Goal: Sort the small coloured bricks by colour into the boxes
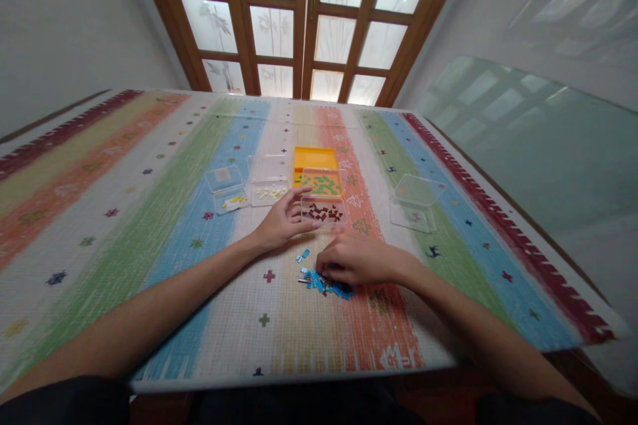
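Observation:
My left hand [286,218] rests at the left side of a clear box of brown pieces [323,212], its fingers apart and curved around the box's edge. Beneath my right hand [351,257] lies a pile of small blue pieces [315,282] with some brown ones mixed in. The fingers of my right hand are bent together and touch the pile; what they hold, if anything, is hidden. A couple of blue pieces [302,255] lie apart, just left of the pile.
Behind the brown pieces, an open orange box [316,158] stands with a clear box of green pieces [321,184]. Clear boxes with pale pieces [269,192] and yellow pieces [234,202] are to the left. Another open clear box [413,214] is at right. A striped cloth [239,339] covers the table.

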A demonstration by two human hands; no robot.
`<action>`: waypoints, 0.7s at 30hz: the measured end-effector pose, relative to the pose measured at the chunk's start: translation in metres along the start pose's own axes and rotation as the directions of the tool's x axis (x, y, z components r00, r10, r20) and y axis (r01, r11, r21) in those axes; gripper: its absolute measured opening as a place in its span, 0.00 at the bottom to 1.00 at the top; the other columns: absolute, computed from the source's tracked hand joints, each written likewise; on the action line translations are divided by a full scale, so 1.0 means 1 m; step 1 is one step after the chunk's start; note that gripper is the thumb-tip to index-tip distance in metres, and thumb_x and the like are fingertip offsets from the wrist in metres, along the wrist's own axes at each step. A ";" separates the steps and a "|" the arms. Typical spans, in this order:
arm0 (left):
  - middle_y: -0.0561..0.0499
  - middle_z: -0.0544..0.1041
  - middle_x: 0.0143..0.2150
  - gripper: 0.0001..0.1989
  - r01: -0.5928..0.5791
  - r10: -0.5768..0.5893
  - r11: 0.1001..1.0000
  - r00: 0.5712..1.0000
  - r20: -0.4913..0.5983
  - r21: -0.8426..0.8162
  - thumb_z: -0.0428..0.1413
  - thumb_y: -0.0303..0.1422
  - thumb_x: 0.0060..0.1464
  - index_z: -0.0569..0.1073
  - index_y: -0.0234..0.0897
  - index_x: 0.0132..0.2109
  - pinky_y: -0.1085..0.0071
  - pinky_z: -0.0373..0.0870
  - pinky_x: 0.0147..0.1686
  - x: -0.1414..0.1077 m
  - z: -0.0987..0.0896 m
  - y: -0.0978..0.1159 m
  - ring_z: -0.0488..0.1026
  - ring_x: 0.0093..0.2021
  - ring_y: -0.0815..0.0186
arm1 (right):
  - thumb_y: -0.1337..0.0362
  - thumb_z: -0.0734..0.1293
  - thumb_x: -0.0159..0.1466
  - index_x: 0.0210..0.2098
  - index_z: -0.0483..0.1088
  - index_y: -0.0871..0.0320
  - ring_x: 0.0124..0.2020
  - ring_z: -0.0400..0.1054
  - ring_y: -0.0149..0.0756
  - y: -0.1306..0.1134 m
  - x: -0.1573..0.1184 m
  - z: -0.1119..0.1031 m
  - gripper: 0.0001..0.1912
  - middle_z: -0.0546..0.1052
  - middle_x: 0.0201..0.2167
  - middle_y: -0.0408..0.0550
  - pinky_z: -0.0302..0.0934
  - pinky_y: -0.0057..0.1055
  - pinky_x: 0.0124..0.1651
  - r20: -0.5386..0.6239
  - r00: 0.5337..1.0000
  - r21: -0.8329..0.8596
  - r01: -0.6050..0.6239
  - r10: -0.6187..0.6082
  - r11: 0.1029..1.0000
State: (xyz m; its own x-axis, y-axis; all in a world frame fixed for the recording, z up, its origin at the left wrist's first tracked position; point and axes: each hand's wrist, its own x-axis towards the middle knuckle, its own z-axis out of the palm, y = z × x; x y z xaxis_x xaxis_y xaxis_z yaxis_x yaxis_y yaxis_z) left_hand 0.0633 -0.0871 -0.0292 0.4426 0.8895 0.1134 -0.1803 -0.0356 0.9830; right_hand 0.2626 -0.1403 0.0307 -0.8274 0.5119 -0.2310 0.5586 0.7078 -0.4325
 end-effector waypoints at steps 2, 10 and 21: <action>0.42 0.72 0.58 0.38 -0.002 0.002 1.000 1.000 0.002 0.003 0.72 0.32 0.44 0.67 0.40 0.61 0.54 0.77 0.52 0.000 0.000 0.000 0.77 0.46 0.61 | 0.71 0.66 0.65 0.40 0.80 0.58 0.34 0.73 0.34 -0.001 -0.001 0.000 0.10 0.83 0.33 0.48 0.59 0.31 0.41 -0.009 1.000 -0.016 -0.002 0.002 1.000; 0.43 0.72 0.58 0.38 0.008 -0.008 1.000 1.000 0.005 0.000 0.73 0.32 0.44 0.67 0.42 0.61 0.55 0.76 0.52 -0.001 -0.001 0.000 0.77 0.47 0.60 | 0.70 0.66 0.64 0.33 0.78 0.59 0.28 0.67 0.33 -0.010 -0.001 0.002 0.08 0.80 0.28 0.47 0.52 0.30 0.34 -0.012 1.000 -0.090 -0.028 0.027 0.996; 0.43 0.72 0.58 0.37 0.006 -0.006 1.000 1.000 0.012 -0.012 0.72 0.33 0.45 0.67 0.41 0.61 0.57 0.76 0.51 -0.001 0.000 0.001 0.76 0.47 0.61 | 0.68 0.67 0.63 0.36 0.78 0.59 0.28 0.65 0.33 -0.013 0.000 0.000 0.06 0.79 0.28 0.46 0.50 0.30 0.33 -0.016 0.997 -0.054 -0.075 0.074 0.996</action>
State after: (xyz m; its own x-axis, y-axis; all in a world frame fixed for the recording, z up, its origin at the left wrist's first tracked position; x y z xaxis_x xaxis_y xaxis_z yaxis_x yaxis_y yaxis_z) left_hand 0.0627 -0.0878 -0.0287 0.4537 0.8844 0.1094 -0.1882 -0.0249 0.9818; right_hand 0.2553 -0.1492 0.0360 -0.7825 0.5711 -0.2482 0.6216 0.6927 -0.3659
